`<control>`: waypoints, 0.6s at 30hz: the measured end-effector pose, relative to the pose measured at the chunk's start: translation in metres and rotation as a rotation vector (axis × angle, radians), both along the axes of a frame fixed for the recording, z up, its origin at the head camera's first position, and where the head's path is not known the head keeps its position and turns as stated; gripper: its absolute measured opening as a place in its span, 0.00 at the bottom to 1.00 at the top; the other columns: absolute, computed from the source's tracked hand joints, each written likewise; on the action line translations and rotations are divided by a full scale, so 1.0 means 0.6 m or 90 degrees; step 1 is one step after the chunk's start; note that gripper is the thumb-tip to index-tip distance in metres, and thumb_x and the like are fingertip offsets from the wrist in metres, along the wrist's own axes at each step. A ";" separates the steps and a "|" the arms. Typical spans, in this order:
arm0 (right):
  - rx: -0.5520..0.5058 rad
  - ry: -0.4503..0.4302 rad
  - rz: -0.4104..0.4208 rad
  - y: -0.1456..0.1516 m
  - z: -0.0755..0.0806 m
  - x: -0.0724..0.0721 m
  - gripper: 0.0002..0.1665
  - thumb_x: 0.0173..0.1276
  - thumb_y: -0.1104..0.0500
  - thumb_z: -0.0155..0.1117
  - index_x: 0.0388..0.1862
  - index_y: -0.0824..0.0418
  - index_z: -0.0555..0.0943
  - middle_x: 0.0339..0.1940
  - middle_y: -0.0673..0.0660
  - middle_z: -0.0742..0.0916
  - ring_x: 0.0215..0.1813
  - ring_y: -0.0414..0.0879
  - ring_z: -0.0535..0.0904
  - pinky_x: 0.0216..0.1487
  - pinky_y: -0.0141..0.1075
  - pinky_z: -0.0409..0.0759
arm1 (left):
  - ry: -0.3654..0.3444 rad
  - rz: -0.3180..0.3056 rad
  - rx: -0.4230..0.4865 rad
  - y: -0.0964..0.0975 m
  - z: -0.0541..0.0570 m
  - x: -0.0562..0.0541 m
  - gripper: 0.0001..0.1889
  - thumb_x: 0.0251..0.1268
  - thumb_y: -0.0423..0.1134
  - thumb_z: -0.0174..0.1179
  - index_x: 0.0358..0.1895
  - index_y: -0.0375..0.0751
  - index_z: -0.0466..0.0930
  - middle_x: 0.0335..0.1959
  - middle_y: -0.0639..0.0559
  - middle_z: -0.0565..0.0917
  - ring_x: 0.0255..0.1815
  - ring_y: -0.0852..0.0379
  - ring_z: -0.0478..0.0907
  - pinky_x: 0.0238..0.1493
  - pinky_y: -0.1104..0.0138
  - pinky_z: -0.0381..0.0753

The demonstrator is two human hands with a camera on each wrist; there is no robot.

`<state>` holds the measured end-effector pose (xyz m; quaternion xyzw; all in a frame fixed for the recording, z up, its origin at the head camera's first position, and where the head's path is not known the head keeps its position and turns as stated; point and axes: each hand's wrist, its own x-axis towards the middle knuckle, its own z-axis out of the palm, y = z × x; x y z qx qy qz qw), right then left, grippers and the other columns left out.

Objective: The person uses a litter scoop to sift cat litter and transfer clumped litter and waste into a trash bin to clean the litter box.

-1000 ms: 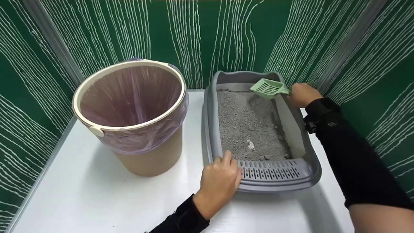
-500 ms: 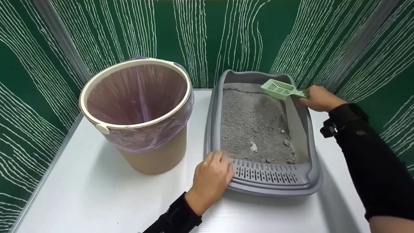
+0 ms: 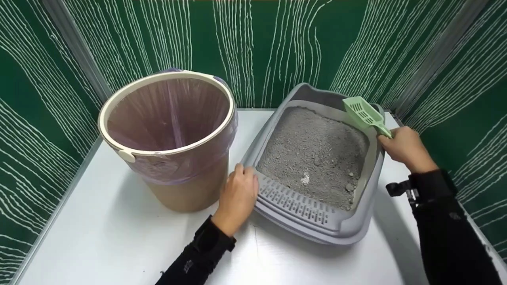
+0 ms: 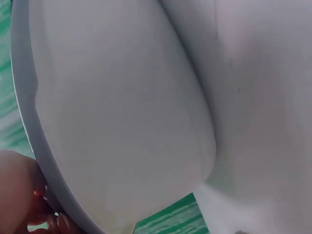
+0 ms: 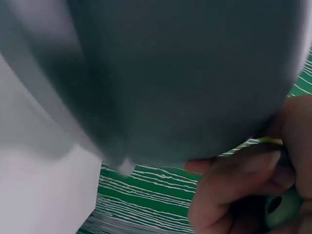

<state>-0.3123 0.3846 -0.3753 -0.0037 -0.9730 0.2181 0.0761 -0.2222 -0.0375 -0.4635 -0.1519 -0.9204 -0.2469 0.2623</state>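
Grey tray [image 3: 296, 204] between hands [image 3: 239, 193] [image 3: 405, 147], apparently against both

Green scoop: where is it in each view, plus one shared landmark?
Head: green scoop upper right, held by the right hand.
Left wrist: not in it.
Right wrist: only its handle end, lower right, in the same hand.
Shared landmark: the grey litter box, in all three views.

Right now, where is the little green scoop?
In the head view, the green scoop is right of centre, held in the right hand at the far right corner of the grey tray.
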 end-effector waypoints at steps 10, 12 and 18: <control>-0.004 0.056 -0.142 -0.042 -0.012 0.087 0.24 0.73 0.55 0.58 0.16 0.61 0.70 0.18 0.62 0.79 0.22 0.59 0.75 0.22 0.45 0.68 | -0.018 0.071 -0.007 0.006 0.009 -0.064 0.07 0.79 0.31 0.60 0.42 0.30 0.84 0.41 0.40 0.81 0.36 0.45 0.85 0.37 0.56 0.88; -0.003 0.038 -0.148 -0.044 -0.004 0.100 0.24 0.76 0.53 0.58 0.20 0.64 0.74 0.21 0.65 0.80 0.23 0.60 0.76 0.21 0.46 0.69 | -0.007 0.082 -0.015 0.011 0.009 -0.066 0.06 0.78 0.30 0.61 0.42 0.30 0.84 0.40 0.40 0.81 0.36 0.45 0.84 0.36 0.57 0.88; 0.008 0.014 -0.065 0.005 0.038 0.112 0.22 0.80 0.53 0.64 0.47 0.74 0.85 0.37 0.68 0.85 0.31 0.55 0.77 0.24 0.40 0.74 | 0.023 0.058 -0.133 0.028 0.032 -0.015 0.17 0.81 0.48 0.60 0.49 0.34 0.84 0.47 0.41 0.85 0.29 0.55 0.81 0.26 0.67 0.82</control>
